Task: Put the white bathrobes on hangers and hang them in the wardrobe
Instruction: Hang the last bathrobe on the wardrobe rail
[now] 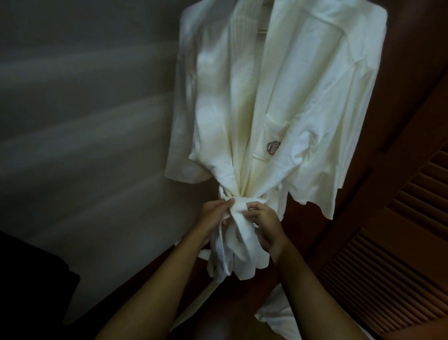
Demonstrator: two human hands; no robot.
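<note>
Hands work at the waist of the white cotton bathrobe (267, 99) hanging centre frame, left hand (213, 215) and right hand (264, 223) each pinching the white fabric belt (238, 209); even tension would likely keep the knot centred.

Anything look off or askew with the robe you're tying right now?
Nothing damaged. The white bathrobe hangs with its belt cinched at the waist; left hand and right hand pinch the knot. More white cloth lies low at right, not hung.
</note>
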